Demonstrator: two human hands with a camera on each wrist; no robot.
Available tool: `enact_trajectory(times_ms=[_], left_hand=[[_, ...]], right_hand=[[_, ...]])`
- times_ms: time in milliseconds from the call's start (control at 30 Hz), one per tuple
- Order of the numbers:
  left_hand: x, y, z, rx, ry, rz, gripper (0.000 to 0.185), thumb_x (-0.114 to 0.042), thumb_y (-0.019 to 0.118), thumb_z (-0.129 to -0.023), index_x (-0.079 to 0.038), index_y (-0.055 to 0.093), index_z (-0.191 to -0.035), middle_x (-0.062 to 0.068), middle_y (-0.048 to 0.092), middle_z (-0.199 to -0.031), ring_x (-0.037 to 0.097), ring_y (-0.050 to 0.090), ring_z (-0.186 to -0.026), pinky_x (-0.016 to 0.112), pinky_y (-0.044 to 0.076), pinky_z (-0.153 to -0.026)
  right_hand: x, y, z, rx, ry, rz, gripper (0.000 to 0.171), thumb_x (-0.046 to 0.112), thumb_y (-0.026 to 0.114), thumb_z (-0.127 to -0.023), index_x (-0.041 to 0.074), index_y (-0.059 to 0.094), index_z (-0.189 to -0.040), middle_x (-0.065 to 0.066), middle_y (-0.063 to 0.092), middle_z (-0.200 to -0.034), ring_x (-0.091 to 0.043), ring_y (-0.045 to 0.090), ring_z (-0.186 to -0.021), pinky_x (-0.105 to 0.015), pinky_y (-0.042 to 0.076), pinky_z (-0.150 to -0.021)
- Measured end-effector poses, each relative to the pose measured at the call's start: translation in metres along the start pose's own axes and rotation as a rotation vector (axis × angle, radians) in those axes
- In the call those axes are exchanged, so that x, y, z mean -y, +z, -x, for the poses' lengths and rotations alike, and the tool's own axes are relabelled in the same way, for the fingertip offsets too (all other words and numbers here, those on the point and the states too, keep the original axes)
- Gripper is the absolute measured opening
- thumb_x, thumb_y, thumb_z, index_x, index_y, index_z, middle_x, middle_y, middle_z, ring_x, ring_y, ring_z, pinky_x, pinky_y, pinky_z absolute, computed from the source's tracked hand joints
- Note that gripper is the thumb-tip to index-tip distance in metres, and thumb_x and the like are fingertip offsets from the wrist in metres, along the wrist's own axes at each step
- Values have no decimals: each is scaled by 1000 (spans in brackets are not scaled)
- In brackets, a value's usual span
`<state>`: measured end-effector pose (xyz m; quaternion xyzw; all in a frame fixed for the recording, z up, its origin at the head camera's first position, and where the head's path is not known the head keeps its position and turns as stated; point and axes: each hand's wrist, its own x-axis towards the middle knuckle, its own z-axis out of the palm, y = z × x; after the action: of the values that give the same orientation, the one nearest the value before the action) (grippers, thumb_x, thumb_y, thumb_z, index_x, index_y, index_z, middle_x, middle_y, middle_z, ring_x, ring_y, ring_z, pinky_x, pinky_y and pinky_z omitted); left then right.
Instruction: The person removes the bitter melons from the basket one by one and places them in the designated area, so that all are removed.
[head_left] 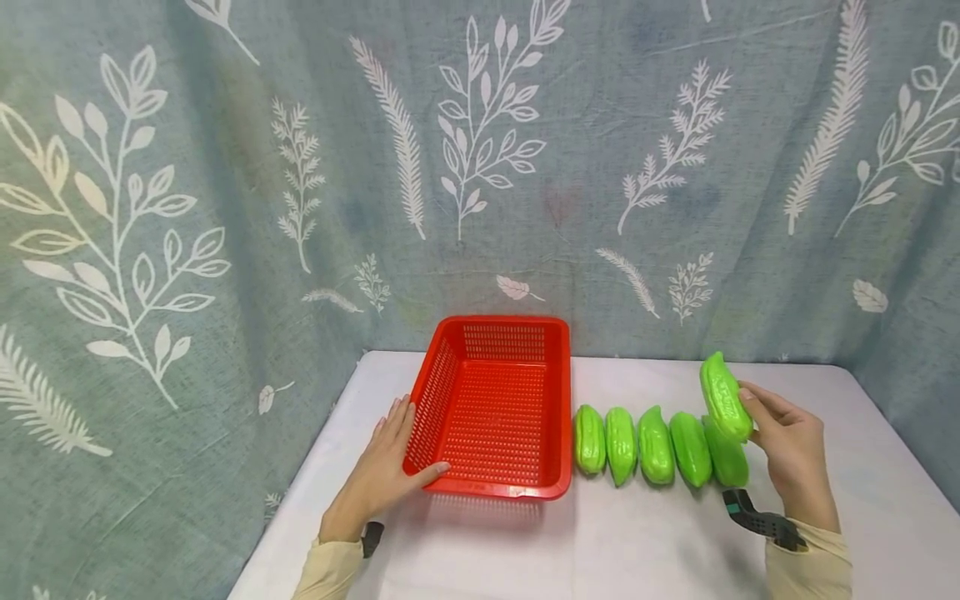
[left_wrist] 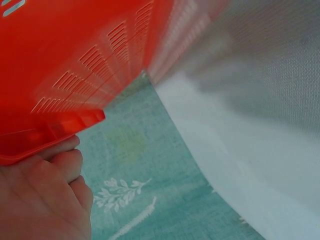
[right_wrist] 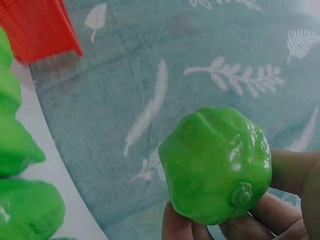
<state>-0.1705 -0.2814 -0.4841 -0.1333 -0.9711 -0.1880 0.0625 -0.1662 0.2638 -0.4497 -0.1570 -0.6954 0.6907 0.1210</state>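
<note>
A glossy green bitter melon, ridged and pointed at one end, is held up by my right hand, pinched between thumb and fingers. The right wrist view shows the bitter melon end-on, a small stem nub facing the camera. Beneath and left of it, several similar bitter melons lie side by side in a row; the raised one partly covers the rightmost. My left hand rests at the near left corner of a red plastic basket, fingers straight along its left rim and thumb over the front rim.
The basket stands on a white table, just left of the row. A grey-green curtain with white leaf prints hangs behind the table and along both sides. Dark straps cross the wrists.
</note>
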Motion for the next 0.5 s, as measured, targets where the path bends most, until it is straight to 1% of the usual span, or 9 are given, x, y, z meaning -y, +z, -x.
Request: enact_trajectory(times_ms=[33, 133, 300, 367, 500], left_hand=[[0, 0, 0, -1, 0, 0, 118, -73, 65, -86, -3, 13, -166, 10, 5, -176, 34, 9, -164, 59, 16, -130], [0, 1, 0, 0, -9, -3, 119, -74, 64, -86, -3, 14, -166, 10, 6, -176, 33, 9, -164, 59, 16, -131], [0, 1, 0, 0, -10, -3, 119, -75, 64, -86, -2, 15, -165, 10, 6, -176, 34, 9, -164, 59, 16, -131], [0, 1, -1, -2, -5, -3, 118, -74, 65, -86, -2, 15, -165, 11, 7, -176, 35, 10, -163, 60, 16, -130], [0, 2, -1, -6, 0, 0, 117, -73, 65, -86, -2, 15, -165, 11, 7, -176, 36, 11, -163, 61, 17, -130]], right_hand=[[-1, -1, -1, -9, 2, 5, 61, 39, 70, -98, 2, 58, -145, 31, 66, -95, 11, 62, -91, -10, 57, -68], [-3, -5, -4, -31, 14, -30, 61, 37, 72, -97, 1, 59, -144, 29, 67, -94, 9, 63, -90, -11, 57, -67], [-11, -11, -8, -82, 48, -87, 51, 32, 74, -96, 5, 66, -138, 28, 69, -89, 9, 65, -86, -11, 57, -65], [-14, -13, -9, -94, 60, -81, 50, 33, 74, -96, 6, 67, -137, 28, 69, -87, 9, 64, -86, -11, 57, -65], [-21, -18, -12, -103, 101, -58, 55, 36, 73, -96, 7, 64, -141, 29, 67, -88, 9, 62, -88, -11, 56, -65]])
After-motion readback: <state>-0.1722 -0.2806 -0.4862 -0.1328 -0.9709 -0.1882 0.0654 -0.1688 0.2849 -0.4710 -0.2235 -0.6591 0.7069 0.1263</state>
